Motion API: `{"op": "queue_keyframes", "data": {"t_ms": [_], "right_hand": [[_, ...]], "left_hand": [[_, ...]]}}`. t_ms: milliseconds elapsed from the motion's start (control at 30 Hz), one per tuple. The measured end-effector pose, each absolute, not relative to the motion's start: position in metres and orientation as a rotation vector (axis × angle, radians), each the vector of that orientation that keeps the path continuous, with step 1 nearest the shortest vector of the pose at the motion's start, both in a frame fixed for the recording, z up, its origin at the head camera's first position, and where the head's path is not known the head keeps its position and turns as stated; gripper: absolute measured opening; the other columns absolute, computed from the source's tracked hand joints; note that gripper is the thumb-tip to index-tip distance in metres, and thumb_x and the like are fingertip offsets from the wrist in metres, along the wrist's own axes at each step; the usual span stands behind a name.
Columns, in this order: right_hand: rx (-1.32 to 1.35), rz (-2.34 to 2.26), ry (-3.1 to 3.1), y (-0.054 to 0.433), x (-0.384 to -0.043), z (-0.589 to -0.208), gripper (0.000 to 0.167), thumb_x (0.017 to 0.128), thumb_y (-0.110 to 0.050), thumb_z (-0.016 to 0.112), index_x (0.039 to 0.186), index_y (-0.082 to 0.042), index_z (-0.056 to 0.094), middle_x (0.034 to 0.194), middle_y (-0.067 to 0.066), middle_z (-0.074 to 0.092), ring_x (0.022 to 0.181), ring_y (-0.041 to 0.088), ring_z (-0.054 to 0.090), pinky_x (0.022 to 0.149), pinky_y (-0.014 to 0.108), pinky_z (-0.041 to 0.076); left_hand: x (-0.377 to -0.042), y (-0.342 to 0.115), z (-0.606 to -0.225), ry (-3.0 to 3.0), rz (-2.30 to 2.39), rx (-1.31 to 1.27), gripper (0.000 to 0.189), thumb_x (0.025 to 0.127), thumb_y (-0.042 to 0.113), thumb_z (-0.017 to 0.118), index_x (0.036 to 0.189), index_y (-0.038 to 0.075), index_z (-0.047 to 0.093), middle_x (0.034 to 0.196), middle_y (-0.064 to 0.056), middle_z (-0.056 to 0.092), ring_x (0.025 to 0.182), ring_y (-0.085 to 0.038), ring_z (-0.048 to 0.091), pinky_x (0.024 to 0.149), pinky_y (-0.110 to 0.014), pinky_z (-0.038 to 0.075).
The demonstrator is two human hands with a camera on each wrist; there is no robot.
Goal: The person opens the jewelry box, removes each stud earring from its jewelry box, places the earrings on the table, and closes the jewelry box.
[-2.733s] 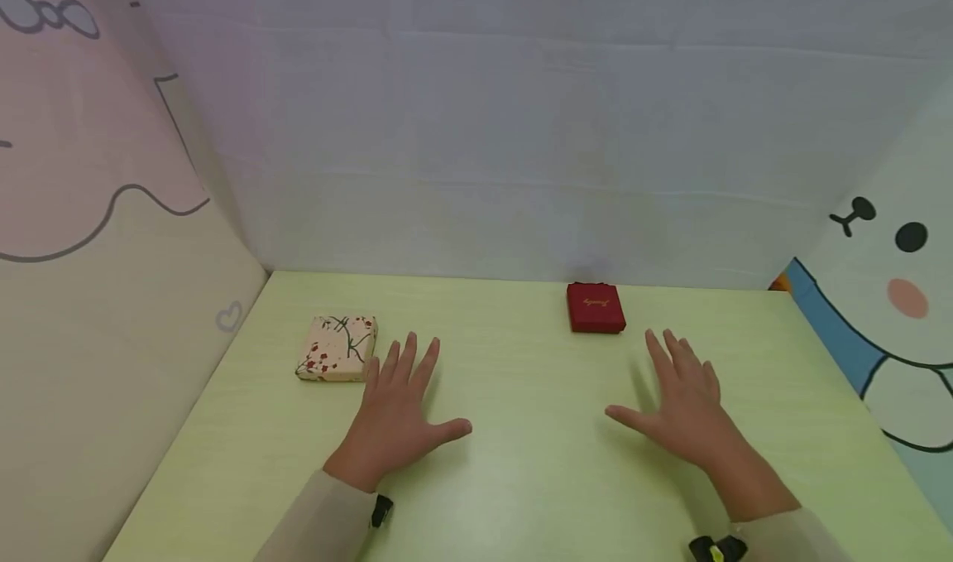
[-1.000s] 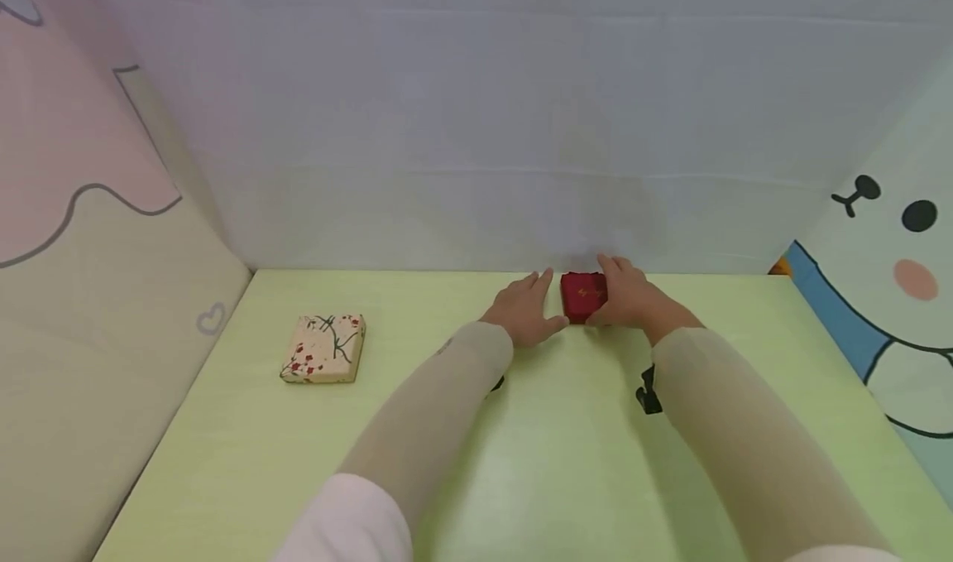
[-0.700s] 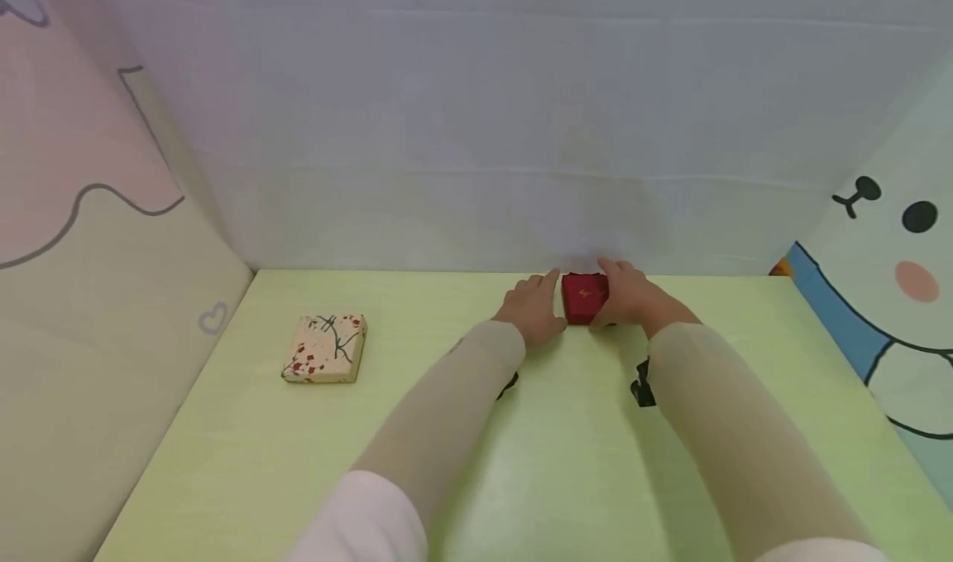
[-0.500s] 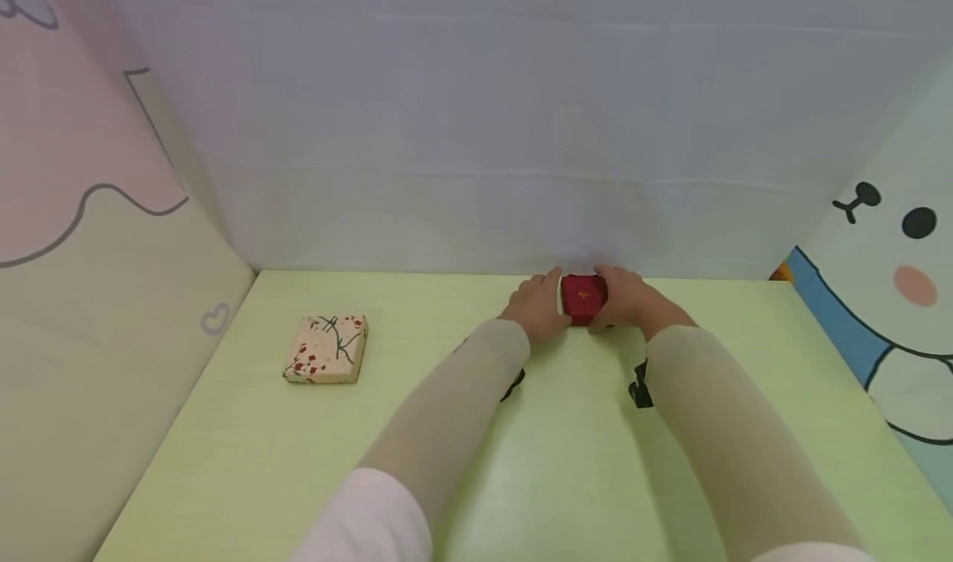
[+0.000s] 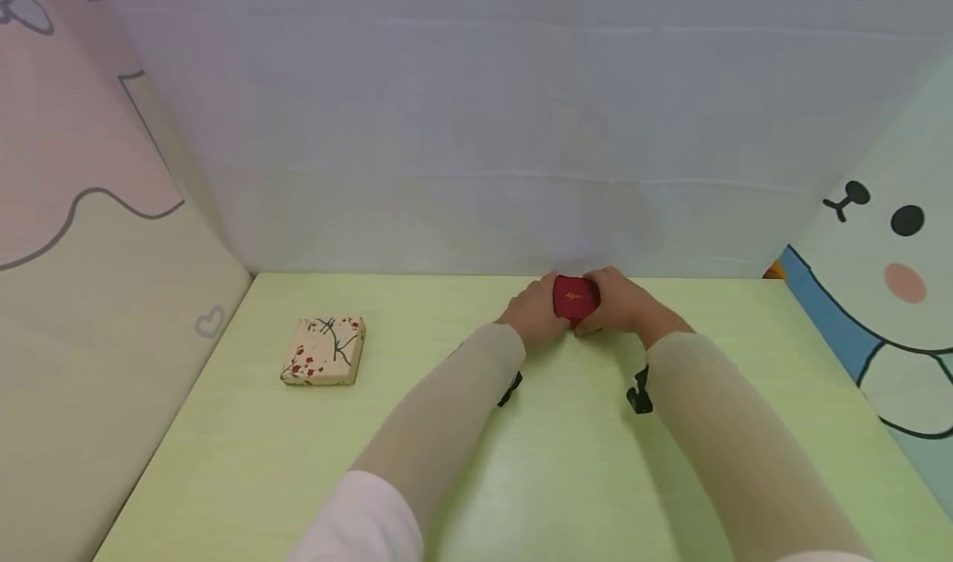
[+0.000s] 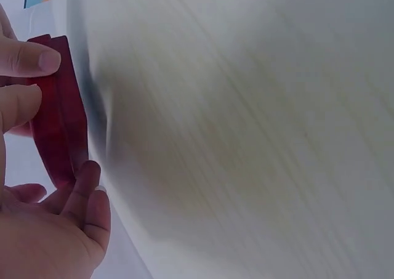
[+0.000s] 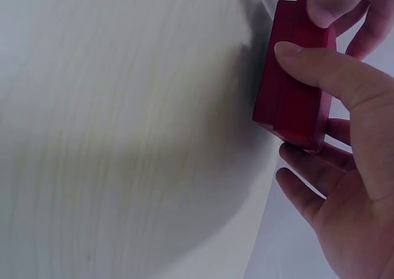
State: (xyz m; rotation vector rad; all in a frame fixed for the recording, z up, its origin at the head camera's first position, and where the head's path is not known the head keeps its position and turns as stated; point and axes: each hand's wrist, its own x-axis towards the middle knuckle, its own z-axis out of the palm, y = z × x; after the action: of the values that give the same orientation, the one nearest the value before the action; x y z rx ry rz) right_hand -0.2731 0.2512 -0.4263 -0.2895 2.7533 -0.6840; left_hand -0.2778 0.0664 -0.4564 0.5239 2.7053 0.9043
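Because the left hand (image 5: 533,313) and the right hand (image 5: 620,302) grip the red box (image 5: 574,297) from opposite sides, it sits between them, thumbs close together on its near face and fingers curled round it. Good handling probably means matching the 2 pressures: if 1 hand squeezes harder, the box could twist or slip. Light, level support should suit it best. I can't tell whether its base touches the table (image 5: 566,463) beneath the hands. Well apart, left of the left hand, the patterned box (image 5: 323,351) lies unheld.
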Motion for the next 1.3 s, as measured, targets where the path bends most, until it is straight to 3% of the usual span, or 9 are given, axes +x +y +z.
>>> {"op": "queue_keyframes", "data": {"t_ms": [133,333,633,900,1300], "right_hand": [[-0.308,-0.700,2.757,0.247,-0.268,-0.423,0.090,0.076,-0.025,0.092,0.146,0.006,0.044,0.136,0.022,0.048,0.123,0.039,0.049,0.104,0.057,0.045],[-0.328,-0.782,2.750,0.243,-0.258,-0.421,0.095,0.075,-0.030,0.092,0.149,0.003,0.043,0.137,0.020,0.047,0.124,0.038,0.050,0.103,0.057,0.046],[-0.426,-0.908,2.766,0.228,-0.233,-0.419,0.092,0.078,-0.035,0.090,0.151,0.000,0.044,0.135,0.015,0.048,0.124,0.033,0.051,0.101,0.052,0.049],[-0.509,-1.047,2.793,0.213,-0.206,-0.420,0.087,0.080,-0.033,0.090,0.150,-0.006,0.047,0.142,0.012,0.047,0.125,0.031,0.050,0.099,0.051,0.050],[-0.631,-1.260,2.789,0.188,-0.173,-0.426,0.085,0.078,-0.033,0.093,0.148,-0.011,0.050,0.142,0.003,0.049,0.125,0.022,0.050,0.102,0.050,0.048]], "left_hand": [[-0.277,0.063,-0.458,2.671,0.990,0.576,0.051,0.095,0.036,0.073,0.137,0.017,0.052,0.121,0.005,0.062,0.105,-0.013,0.059,0.095,-0.039,0.052],[-0.272,0.050,-0.462,2.573,1.209,0.660,0.054,0.090,0.026,0.080,0.136,0.016,0.053,0.120,0.007,0.062,0.106,-0.010,0.059,0.096,-0.030,0.050],[-0.244,0.019,-0.451,2.567,1.253,0.580,0.092,0.089,0.024,0.083,0.160,0.005,0.028,0.147,-0.008,0.048,0.129,-0.023,0.049,0.102,-0.038,0.049],[-0.217,-0.003,-0.450,2.640,1.208,0.574,0.095,0.089,0.028,0.082,0.162,0.006,0.024,0.152,-0.011,0.043,0.134,-0.026,0.046,0.105,-0.040,0.048],[-0.169,-0.033,-0.448,2.651,1.378,0.508,0.099,0.088,0.030,0.083,0.163,0.007,0.023,0.153,-0.009,0.040,0.121,-0.020,0.050,0.097,-0.038,0.052]]}}
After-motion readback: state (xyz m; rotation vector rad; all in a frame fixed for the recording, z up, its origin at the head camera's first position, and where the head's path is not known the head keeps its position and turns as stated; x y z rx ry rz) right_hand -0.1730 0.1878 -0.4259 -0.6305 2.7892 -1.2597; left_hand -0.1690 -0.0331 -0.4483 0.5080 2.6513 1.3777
